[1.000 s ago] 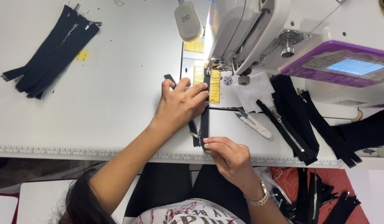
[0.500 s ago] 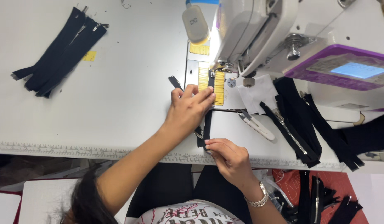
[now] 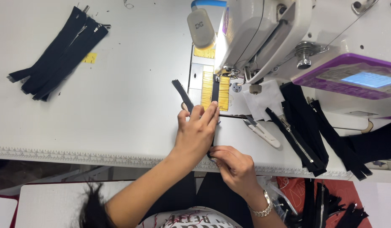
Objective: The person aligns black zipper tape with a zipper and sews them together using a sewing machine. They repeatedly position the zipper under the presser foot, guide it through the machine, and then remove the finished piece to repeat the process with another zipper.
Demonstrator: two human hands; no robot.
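1. Near edge: our right hand (image 3: 233, 166) pinches the zipper's (image 3: 214, 90) near end. We'd say keep it taut.
2. Our left hand (image 3: 197, 131) lies flat, fingers together, pressing it to the table (image 3: 119, 105). Best held straight.
3. Far end: the zipper, a thin black strip, runs under the machine (image 3: 263, 38) foot between yellow guides (image 3: 207, 86).

1. Hands: 2, left hand (image 3: 198, 134) and right hand (image 3: 233, 164).
2. White industrial sewing machine (image 3: 288, 38): 1.
3. Black zipper strip under the needle (image 3: 215, 90): 1.
4. White thread snips (image 3: 263, 133): 1.
5. Piles of black zippers on the counter (image 3: 119, 105): 2, left pile (image 3: 56, 55) and right pile (image 3: 313, 131); exact zipper count per pile unclear.
6. Silver wristwatch (image 3: 263, 209): 1.
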